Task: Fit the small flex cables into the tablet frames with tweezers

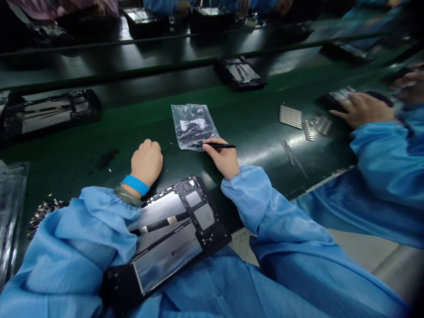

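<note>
My right hand (222, 157) is closed around slim black tweezers (222, 145), held nearly level at the lower edge of a clear plastic bag (195, 126). Small black parts and a white label show through the bag. On the green bench, my left hand (147, 163) rests with its fingers curled under; whatever they may hold is hidden. A thin small thing (168, 145) lies just beyond its knuckles. Between my forearms, an opened tablet (168, 256) with silver battery panels and a black frame sits at the bench edge, partly covered by my left sleeve.
Loose black bits (107, 159) and a pile of metal pieces (44, 212) lie left. Opened devices stand farther back, at left (49, 112) and centre (240, 73). Metal strips (290, 116) lie right, near a co-worker's hand (367, 108). More people work across the bench.
</note>
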Demonstrator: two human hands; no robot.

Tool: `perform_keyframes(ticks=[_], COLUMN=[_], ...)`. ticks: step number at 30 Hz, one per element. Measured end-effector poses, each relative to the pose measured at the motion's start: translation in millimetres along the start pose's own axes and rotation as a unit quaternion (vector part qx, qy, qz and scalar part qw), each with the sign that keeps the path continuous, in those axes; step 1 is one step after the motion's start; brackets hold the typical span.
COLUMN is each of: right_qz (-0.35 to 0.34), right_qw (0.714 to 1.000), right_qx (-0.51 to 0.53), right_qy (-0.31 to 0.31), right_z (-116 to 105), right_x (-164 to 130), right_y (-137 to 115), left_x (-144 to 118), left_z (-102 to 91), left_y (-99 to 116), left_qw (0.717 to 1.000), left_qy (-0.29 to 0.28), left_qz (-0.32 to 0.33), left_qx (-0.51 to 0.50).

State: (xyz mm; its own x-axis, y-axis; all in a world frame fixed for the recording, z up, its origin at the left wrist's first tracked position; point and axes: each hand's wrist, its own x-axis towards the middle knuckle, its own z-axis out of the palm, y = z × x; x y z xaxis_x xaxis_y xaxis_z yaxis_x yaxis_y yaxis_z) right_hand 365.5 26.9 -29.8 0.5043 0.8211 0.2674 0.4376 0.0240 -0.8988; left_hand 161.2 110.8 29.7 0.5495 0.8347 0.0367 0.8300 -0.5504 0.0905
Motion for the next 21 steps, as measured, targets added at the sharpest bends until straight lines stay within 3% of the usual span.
perform_keyframes(ticks=[2,4,8,11,13,17,21], right_qz=[0.002,0.005,0.005,0.005,0.01,0.013,0.018], right_qw=[1.0,1.0,1.0,1.0,1.0,1.0,1.0], right_qx=[-0.001,-0.003,0.006,0.003,-0.002,-0.006,-0.006], right_qy=[0.0,0.0,0.006,0.006,0.012,0.01,0.006], right_z=[0,0,0,0,0,0,-1], right_x=[0,0,0,-1,-1,0,-1], right_y=[-1,-1,-1,0,0,0,-1], left_x=[-2,-6,-23,-38,-47,-59,-64], left_z=[-5.7,-12.9,-27.2,-34.5,-36.7,-35.5,-30.3], left_y=[-4,-7,-9,-10,-13,-21,-28], left_qw=[0.994,0.959,0.839,0.754,0.717,0.677,0.67], left_qy=[0.017,0.017,-0.038,-0.114,-0.144,-0.146,-0.144], left_qz=[-0.026,-0.058,-0.122,-0.16,-0.176,-0.209,-0.211], left_qx=[-0.108,-0.276,-0.528,-0.627,-0.658,-0.69,-0.697])
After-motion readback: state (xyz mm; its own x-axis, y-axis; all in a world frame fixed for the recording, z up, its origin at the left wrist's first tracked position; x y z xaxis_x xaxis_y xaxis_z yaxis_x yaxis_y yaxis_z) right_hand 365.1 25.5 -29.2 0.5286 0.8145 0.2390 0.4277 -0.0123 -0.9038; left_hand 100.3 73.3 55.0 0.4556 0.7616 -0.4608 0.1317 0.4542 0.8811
